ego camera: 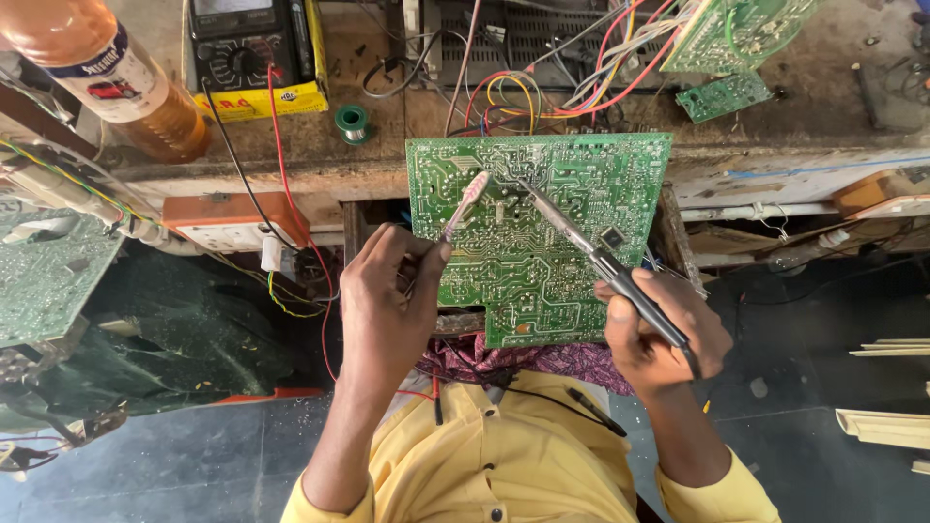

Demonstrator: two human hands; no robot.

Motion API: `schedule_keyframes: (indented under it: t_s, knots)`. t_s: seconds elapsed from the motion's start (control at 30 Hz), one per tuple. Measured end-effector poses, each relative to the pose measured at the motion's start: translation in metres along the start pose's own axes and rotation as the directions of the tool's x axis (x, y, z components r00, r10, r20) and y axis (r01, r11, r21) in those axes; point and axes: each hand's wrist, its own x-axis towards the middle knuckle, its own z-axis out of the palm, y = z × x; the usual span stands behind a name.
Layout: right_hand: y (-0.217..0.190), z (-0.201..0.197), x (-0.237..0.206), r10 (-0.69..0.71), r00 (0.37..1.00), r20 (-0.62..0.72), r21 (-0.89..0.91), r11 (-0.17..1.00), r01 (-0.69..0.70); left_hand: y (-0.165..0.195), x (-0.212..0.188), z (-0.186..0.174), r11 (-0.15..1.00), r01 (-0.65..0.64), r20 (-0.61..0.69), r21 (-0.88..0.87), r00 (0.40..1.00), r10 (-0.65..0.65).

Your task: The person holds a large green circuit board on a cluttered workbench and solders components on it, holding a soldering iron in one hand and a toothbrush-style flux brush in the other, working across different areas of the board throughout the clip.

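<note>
A large green circuit board (572, 184) leans against the workbench edge, its solder side facing me, its lower end near my lap. My left hand (387, 300) grips a pink toothbrush (467, 199) whose bristled head rests on the board's upper left area. My right hand (664, 334) holds a black-handled soldering iron (601, 257); its metal tip touches the board just right of the brush head. I wear a yellow shirt (484, 455).
A yellow multimeter (254, 53) with red and black leads, a green solder spool (353, 120), a brown bottle (116, 77) and more circuit boards (728, 95) lie on the bench. Coloured wires (572, 87) run above the board. Another green board (44, 281) sits at the left.
</note>
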Motion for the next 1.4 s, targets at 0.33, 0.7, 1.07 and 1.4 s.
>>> schedule_keyframes:
  t_s: [0.33, 0.7, 1.07, 1.4]
  knots:
    - [-0.001, 0.006, 0.004, -0.04, 0.999, 0.022, -0.047, 0.998, 0.041, -0.007, 0.001, -0.001, 0.999, 0.009, -0.003, -0.041, 1.0, -0.009]
    - [-0.005, 0.001, 0.005, -0.03, 0.994, 0.108, -0.13, 0.991, 0.044, -0.001, 0.008, 0.005, 0.999, -0.038, 0.012, -0.037, 0.999, 0.039]
    - [0.002, 0.001, 0.002, -0.069, 0.996, 0.05, -0.102, 0.992, 0.074, -0.007, 0.019, 0.026, 0.98, -0.194, 0.03, 0.049, 0.981, 0.192]
    - [0.014, -0.019, -0.011, 0.06, 0.978, -0.201, 0.108, 0.993, -0.038, -0.002, -0.001, 0.033, 0.986, -0.139, 0.149, 0.093, 0.981, 0.124]
